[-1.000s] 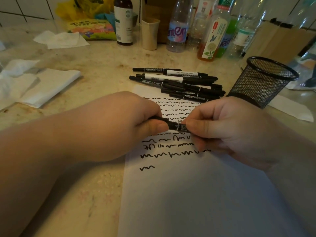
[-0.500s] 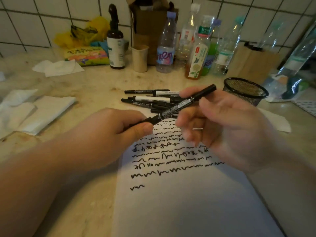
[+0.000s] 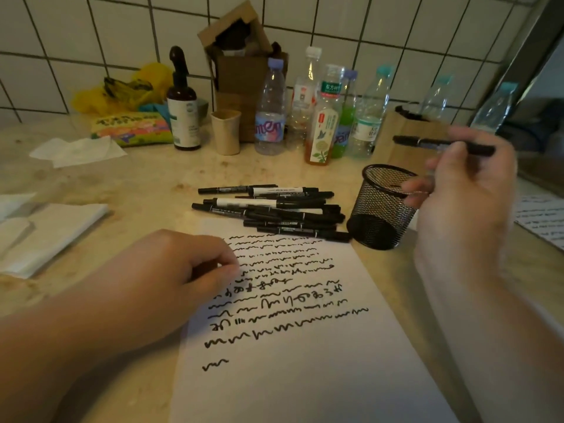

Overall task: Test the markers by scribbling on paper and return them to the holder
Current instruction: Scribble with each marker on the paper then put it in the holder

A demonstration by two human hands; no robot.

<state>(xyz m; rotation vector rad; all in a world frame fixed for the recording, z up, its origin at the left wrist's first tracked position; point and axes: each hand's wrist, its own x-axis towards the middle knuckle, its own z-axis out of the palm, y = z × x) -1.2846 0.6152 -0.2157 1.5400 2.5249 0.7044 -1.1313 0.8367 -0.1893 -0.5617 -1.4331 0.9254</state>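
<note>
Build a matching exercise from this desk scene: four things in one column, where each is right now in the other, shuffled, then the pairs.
Things
1. marker in the right hand
2. marker pile
3. mesh holder
4. left hand

Places
A. standing on the counter right of the pile
B. resting on the scribbled paper
C. held in the air above the holder
D. lying on the counter beyond the paper's top edge

Pairs: 1-C, 2-D, 3-A, 4-B

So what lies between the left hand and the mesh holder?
In the head view, the scribbled paper and the marker pile lie between left hand and holder.
</note>
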